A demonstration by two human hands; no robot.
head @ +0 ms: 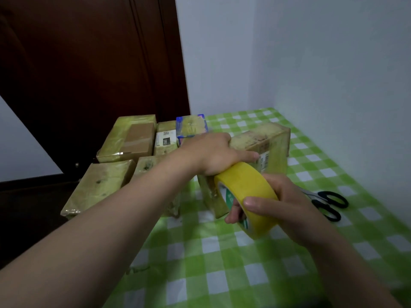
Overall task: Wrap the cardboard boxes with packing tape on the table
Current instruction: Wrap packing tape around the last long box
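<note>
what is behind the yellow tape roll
A tape-wrapped cardboard box, standing on the green checked tablecloth, with the left hand gripping its top. The yellow roll of packing tape and the right hand cover part of its near face.

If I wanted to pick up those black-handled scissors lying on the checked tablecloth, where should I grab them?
Probably by the two black handle loops of the black-handled metal scissors, coming from above on the right. They lie flat on the green-and-white checked tablecloth, loops pointing right, while the blades point left towards the right hand.
</note>
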